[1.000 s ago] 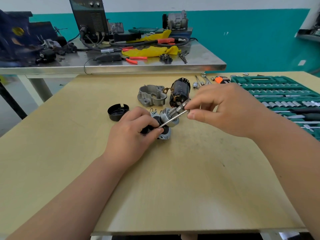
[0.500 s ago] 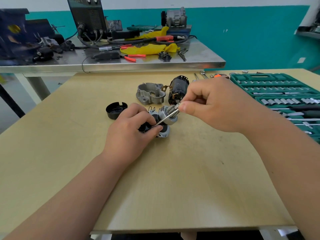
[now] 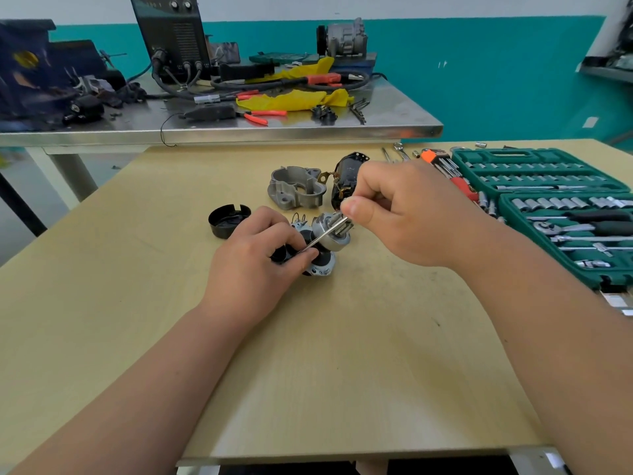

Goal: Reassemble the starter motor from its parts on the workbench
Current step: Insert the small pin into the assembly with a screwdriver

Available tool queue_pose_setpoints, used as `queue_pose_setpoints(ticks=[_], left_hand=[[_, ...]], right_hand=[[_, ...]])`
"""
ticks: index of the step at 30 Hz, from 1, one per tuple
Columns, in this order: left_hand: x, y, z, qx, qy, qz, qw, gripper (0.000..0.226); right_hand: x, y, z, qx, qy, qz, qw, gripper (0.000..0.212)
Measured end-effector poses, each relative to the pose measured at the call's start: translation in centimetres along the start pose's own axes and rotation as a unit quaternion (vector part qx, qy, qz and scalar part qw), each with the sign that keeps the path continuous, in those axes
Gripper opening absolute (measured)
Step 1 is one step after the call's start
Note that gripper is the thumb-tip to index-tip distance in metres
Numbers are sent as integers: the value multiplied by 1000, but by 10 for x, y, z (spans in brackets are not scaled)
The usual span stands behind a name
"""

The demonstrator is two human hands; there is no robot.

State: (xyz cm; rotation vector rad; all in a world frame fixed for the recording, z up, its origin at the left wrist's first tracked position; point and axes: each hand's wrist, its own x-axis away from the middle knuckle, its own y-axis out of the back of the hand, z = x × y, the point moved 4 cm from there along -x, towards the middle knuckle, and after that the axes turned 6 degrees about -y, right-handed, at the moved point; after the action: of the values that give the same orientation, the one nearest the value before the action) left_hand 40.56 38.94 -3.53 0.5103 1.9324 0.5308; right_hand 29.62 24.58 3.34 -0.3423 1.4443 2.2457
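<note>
At the middle of the wooden workbench my left hand grips a dark and silver starter motor subassembly with a pinion gear on top. My right hand pinches the upper end of a thin metal rod, which slants down to my left fingertips. Behind them lie a grey cast nose housing and the dark motor body, partly hidden by my right hand. A black plastic cap sits to the left.
A green socket set case lies open at the right, with an orange-handled tool and loose wrenches beside it. Behind stands a steel table loaded with a welder, cables, pliers and yellow rags.
My right hand has moved left and slightly up along the rod, closer to the pinion gear. My left hand keeps its grip on the subassembly.
</note>
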Motion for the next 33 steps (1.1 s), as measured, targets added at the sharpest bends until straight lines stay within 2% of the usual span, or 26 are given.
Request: queue_pose_setpoints(ticks=[5,10,14,21,23,25,27,30,33], left_hand=[[1,0,-1,-15,-15,1,1000,15],[1,-1,0,-12,-2,-3,1000,15],[2,-2,0,-14,-13,-4,1000,15],[2,-1,-1,-40,-26,-2,999,15],[2,-1,-1,-30,-9,0,1000,16],[1,0,1,-11,21,1,1000,16],[1,1,3,5,36,8,999,21],[3,4,6,21,55,51,997,48],[5,5,10,-3,71,125,990,60]], right_hand=[[2,-2,-4,-21,-9,-9,1000,27],[0,-3,-3,19,-13,-18,1000,31],[2,-3,-2,-27,-18,-24,999,27],[6,-17,-7,-65,-29,-14,997,39],[7,-13,-10,-48,-25,-15,998,37],[6,-4,-19,-52,-41,-48,997,37],[7,6,-34,-91,-84,-87,988,35],[13,8,-62,-179,-168,-118,962,33],[18,3,-93,-315,-257,-142,903,30]])
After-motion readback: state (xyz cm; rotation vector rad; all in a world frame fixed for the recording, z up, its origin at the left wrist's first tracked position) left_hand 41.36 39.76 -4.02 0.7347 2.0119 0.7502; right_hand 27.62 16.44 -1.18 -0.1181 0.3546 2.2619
